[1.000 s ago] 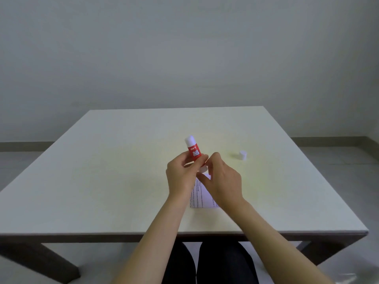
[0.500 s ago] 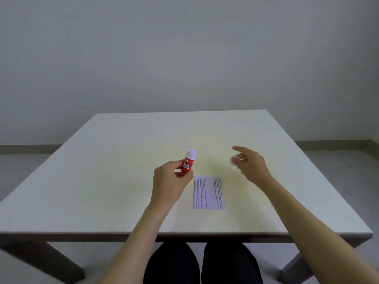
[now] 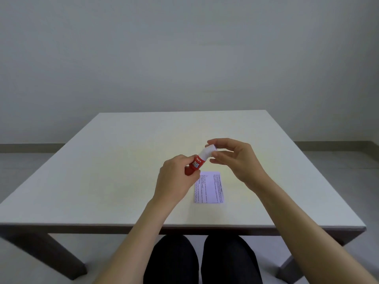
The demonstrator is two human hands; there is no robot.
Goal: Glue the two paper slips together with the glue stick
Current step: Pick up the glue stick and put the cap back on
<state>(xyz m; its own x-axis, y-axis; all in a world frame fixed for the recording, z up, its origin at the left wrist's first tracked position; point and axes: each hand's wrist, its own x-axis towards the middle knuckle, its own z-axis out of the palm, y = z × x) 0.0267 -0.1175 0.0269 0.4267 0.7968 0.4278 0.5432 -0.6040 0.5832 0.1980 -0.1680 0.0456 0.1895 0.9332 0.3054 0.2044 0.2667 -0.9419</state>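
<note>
My left hand (image 3: pixel 176 177) grips the red body of the glue stick (image 3: pixel 196 163), which is tilted up to the right above the table. My right hand (image 3: pixel 235 160) pinches the white cap (image 3: pixel 208 151) at the stick's top end between thumb and fingers. The cap sits against the stick's tip. Below both hands, a white paper slip (image 3: pixel 210 187) with printed text lies flat on the table. Only one slip outline shows, and my left hand covers its left upper corner.
The pale square table (image 3: pixel 102 181) stretches out on all sides of the slip. Its front edge runs just above my knees. A plain grey wall stands behind it.
My right hand reached to the right, took the white cap off the table and brought it back to the stick's top. My left hand kept hold of the glue stick.
</note>
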